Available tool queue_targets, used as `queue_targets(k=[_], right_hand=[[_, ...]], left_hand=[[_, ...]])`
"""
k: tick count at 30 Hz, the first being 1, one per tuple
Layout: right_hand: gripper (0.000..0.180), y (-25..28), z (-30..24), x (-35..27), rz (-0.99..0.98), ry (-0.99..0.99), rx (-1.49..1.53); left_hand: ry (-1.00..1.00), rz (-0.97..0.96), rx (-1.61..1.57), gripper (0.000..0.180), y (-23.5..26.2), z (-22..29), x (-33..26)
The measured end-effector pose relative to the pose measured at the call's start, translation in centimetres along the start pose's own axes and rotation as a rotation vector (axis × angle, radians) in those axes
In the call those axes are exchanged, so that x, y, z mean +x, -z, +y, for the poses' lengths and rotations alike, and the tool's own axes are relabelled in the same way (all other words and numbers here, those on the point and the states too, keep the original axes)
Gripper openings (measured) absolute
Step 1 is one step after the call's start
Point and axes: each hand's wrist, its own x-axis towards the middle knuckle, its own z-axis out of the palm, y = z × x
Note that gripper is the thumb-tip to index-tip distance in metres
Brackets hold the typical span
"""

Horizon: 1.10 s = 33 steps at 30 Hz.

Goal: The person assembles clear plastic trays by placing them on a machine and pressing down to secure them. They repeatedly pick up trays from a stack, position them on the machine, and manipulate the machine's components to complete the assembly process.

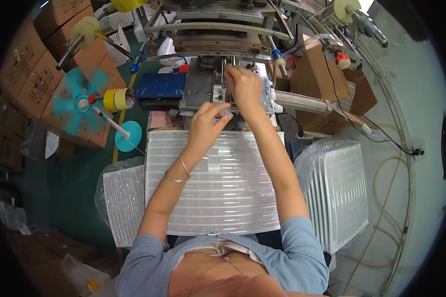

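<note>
Right hand (243, 85) up at twelve o'clock on the metal fixture plate (200, 84) of the press machine (218, 34), fingers curled together and pressed down onto a small part at the plate's edge; what exactly sits beneath them, hidden. Left hand (205, 126) just below, toward six o'clock from the right one, thumb and forefinger pinching a small clear plastic piece (225, 113), remaining fingers loosely folded; two thin bangles (178, 173) around its wrist. Between body and machine, a wide white ribbed plastic tray (223, 198) laid flat under both forearms, its grooves running left to right. At three o'clock, a bagged stack of similar trays (339, 193) standing on edge, near the flat tray. At eight o'clock, another tray in a clear bag (121, 203), partly tucked under the flat one. At nine o'clock, a teal fan (79, 101) with blurred blades, a yellow tape roll (116, 99) just beside it toward three o'clock, and a teal disc (129, 136) below that. At ten o'clock, stacked cardboard boxes (34, 74). At one o'clock, a brown cardboard box (314, 74) against the machine, black cables trailing from it toward three o'clock.
</note>
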Motion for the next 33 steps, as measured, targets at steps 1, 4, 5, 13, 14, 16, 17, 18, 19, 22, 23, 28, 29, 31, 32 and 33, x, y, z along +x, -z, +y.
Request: queue_targets(k=[1,4,5,13,14,16,17,18,19,22,23,28,29,31,32,33], right_hand=[[0.023,0.0,0.0,-0.1,0.03,0.015,0.002],[0.024,0.6,0.3,-0.8,0.074,0.0,0.088],[0.023,1.2,0.6,-1.5,0.107,-0.066,0.168],[0.017,9.6,7.2,-12.3,-0.399,-0.241,-0.098],[0.018,9.5,7.8,-13.8,-0.416,-0.131,-0.113],[0.024,8.4,9.4,-16.3,-0.512,0.071,-0.16],[0.025,8.1,9.8,-16.8,-0.527,0.131,-0.218],[0.027,7.9,10.2,-17.2,-0.542,0.192,-0.275],[0.029,7.6,10.7,-17.6,-0.556,0.253,-0.333],[0.025,7.0,11.6,-17.9,-0.626,0.156,-0.298],[0.023,7.1,11.7,-17.7,-0.656,0.12,-0.279],[0.02,9.8,10.2,-15.9,-0.369,-0.293,0.022],[0.02,10.3,9.9,-15.4,-0.29,-0.365,0.057],[0.023,11.0,10.3,-14.8,-0.217,-0.417,0.103],[0.024,11.0,10.4,-14.8,-0.171,-0.488,0.15],[0.024,11.1,10.5,-14.7,-0.126,-0.557,0.198]], left_hand=[[0.005,-0.031,0.021,0.028,-0.7,-0.3,-0.6],[-0.087,-0.143,0.084,0.04,-3.8,-1.3,-2.2],[-0.114,-0.176,0.1,0.043,-4.8,-1.4,-2.5],[-0.364,-0.496,0.562,0.028,-12.7,-4.8,-2.4],[-0.361,-0.525,0.575,0.028,-13.5,-5.2,-2.3],[-0.352,-0.594,0.61,0.029,-14.3,-5.9,-2.3],[-0.325,-0.559,0.558,0.027,-14.0,-5.4,-2.3],[-0.298,-0.524,0.506,0.026,-13.5,-4.6,-2.4],[-0.271,-0.488,0.454,0.024,-13.2,-4.2,-2.4],[-0.141,-0.415,0.332,0.024,-13.7,-4.1,-2.7],[-0.141,-0.418,0.295,0.023,-14.1,-4.0,-2.6],[-0.412,-0.36,0.224,0.016,-16.5,-3.6,-2.3],[-0.404,-0.402,0.303,0.018,-16.7,-3.8,-2.3],[-0.382,-0.486,0.461,0.021,-17.0,-4.3,-2.5],[-0.381,-0.483,0.468,0.025,-16.7,-4.3,-2.5],[-0.379,-0.479,0.474,0.029,-16.2,-4.5,-2.7]])
